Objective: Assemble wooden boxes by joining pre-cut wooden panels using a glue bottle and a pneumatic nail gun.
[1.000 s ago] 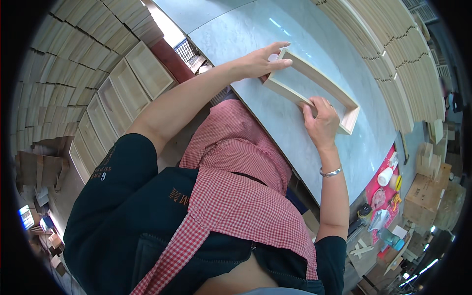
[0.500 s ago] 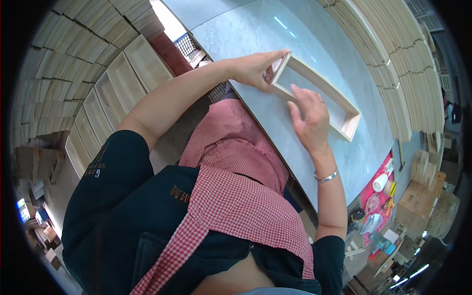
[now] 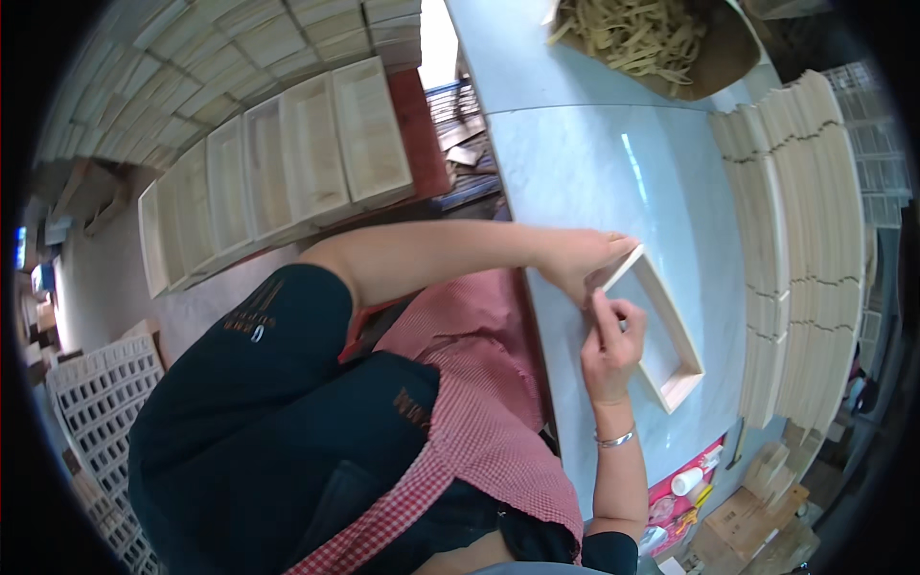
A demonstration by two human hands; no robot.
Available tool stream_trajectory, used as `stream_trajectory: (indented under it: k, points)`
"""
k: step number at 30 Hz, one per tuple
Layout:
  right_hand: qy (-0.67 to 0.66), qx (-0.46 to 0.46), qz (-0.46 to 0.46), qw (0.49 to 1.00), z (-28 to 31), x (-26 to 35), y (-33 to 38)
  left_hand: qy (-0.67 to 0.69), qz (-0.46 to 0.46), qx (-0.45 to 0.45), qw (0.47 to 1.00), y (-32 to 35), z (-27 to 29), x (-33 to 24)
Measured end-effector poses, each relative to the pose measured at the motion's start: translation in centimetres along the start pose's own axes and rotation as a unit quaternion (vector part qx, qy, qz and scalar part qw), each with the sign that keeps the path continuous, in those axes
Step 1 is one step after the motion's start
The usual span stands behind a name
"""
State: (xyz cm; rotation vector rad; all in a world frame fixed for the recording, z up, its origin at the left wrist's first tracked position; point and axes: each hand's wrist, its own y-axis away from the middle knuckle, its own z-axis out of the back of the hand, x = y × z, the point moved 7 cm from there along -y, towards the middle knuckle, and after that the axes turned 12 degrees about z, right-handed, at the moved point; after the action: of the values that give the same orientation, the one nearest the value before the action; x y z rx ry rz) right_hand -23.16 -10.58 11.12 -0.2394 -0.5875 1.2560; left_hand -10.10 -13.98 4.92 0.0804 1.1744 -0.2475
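A pale rectangular wooden frame (image 3: 682, 356) lies flat on the light grey-blue table (image 3: 594, 163). My left hand (image 3: 575, 261) reaches across from the left and grips the frame's upper corner, fingers over its short end. My right hand (image 3: 609, 343), with a thin bracelet on the wrist, comes up from below and pinches the frame's long near rail just under the left hand. The two hands almost touch. I wear a red checked apron (image 3: 479, 422) over dark clothes.
Tall stacks of similar wooden frames (image 3: 795, 249) line the table's right side. A box of thin wood strips (image 3: 652, 38) sits at the far end. Shallow wooden trays (image 3: 287, 163) stand at left, white plastic crates (image 3: 96, 402) at lower left, and small bottles (image 3: 685, 479) at lower right.
My right hand has shifted from lying over the frame's lower part to pinching the near rail close to my left hand. The frame now sits nearer my body.
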Motion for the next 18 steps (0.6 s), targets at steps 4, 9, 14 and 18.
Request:
stream_trajectory:
  k: [4, 9, 14, 18]
  points:
    - [-0.070, 0.032, -0.048, 0.996, 0.2, -0.8, -1.0, 0.031, -0.011, -0.040, 0.999, 0.3, 0.1, 0.1]
    - [-0.070, -0.003, 0.015, 0.997, 1.5, -3.7, -11.2, 0.035, 0.080, 0.032, 0.996, 0.2, -0.6, 1.0]
    - [0.013, -0.021, 0.078, 0.997, -5.6, -14.0, -22.4, 0.018, 0.082, 0.022, 0.996, 0.3, -0.6, 0.3]
    - [0.114, 0.024, 0.094, 0.989, -11.9, -19.7, -28.2, 0.023, 0.079, 0.038, 0.996, 0.0, -1.1, 0.2]
